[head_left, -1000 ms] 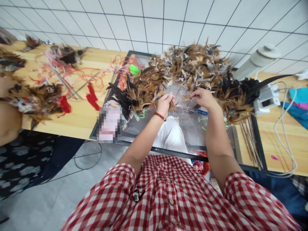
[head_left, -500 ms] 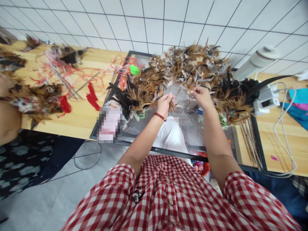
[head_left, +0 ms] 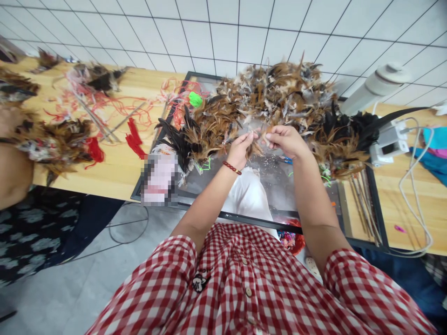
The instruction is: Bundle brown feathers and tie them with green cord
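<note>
My left hand [head_left: 241, 150], with a beaded bracelet at the wrist, is closed on a small bunch of brown feathers [head_left: 256, 150] whose ends stick out below the fingers. Close on its right, my right hand [head_left: 284, 141] pinches a brownish feather [head_left: 270, 131] between thumb and fingertips. Behind both hands a large heap of brown, grey and white feathers [head_left: 272, 90] covers the back of a dark-framed glass panel [head_left: 216, 186]. Black feathers [head_left: 179, 144] lie at the heap's left end, and more black ones [head_left: 352, 125] at its right.
A white bottle [head_left: 375, 88] and a white charger [head_left: 389, 144] with cables stand at right. Thin sticks [head_left: 363, 204] lie on the panel's right side. Blurred-out item [head_left: 159, 181], red tassel [head_left: 134, 139] and tangled red string [head_left: 129, 109] are at left. Another person's arm [head_left: 14, 172] is beside feathers at far left.
My right hand has moved left, close to my left hand, and now holds a feather near its fingertips. My left hand has stayed almost in place with its bunch.
</note>
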The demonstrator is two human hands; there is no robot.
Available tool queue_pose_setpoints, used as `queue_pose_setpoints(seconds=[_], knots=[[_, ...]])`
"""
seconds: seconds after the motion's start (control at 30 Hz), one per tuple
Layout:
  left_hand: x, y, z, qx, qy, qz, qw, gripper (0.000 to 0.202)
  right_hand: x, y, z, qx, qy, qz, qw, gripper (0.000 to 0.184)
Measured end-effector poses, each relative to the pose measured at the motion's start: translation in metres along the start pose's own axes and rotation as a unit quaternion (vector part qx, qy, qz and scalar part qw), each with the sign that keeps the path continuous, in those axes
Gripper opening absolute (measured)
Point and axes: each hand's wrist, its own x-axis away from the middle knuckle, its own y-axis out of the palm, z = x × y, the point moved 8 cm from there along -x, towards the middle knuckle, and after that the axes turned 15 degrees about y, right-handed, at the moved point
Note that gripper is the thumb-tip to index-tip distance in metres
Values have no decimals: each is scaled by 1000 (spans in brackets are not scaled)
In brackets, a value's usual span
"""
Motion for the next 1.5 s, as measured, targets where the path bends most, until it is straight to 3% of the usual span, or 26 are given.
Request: queue_pose_setpoints(seconds=[0.1, 0.17, 0.3, 0.37, 0.5, 0.6, 0.67, 0.77, 0.83, 0.97, 1.07, 1.2, 1.37, 1.5], knots=[[-5, -5, 3, 33, 4, 19, 999, 22, -1, 9, 4, 39, 14, -19, 999, 46], [-8, -10, 9, 53, 8, 37, 998, 22, -7, 2, 9, 59, 24, 1, 998, 42], [-8, -10, 16, 55, 2, 30, 998, 24, -15, -31, 9, 96, -19, 140, 985, 34], [-6, -5, 17, 29, 6, -2, 1000, 25, -13, -32, 4, 83, -57, 168, 981, 40], [-3, 5, 14, -46, 57, -72, 995, 28, -9, 2, -4, 4, -74, 71, 995, 55], [-2, 8, 9, -80, 74, -111, 988, 31, -6, 11, -10, -1, -96, 64, 993, 56], [-2, 8, 5, -83, 67, -126, 986, 32, -4, -4, -17, 0, -129, 115, 985, 51], [-3, 7, 8, -87, 77, -117, 986, 30, 10, -44, -29, -19, -180, 208, 961, 40], [-4, 5, 14, -92, 93, -94, 987, 27, 19, -55, -35, -12, -169, 195, 966, 35], [1, 5, 11, -74, 37, -51, 995, 26, 29, -22, -38, 56, -97, 53, 992, 33], [6, 10, 6, -66, 2, -61, 996, 26, 31, 7, -41, 64, -113, 39, 991, 29], [6, 12, 9, -87, 28, -91, 992, 31, 27, 26, -42, 123, -142, 76, 979, 19], [3, 8, 12, -110, 49, -98, 988, 37, 26, 19, -41, 182, -179, 156, 954, 21], [3, 9, 11, -103, 32, -92, 990, 26, 19, 5, -34, 126, -165, 189, 960, 38]])
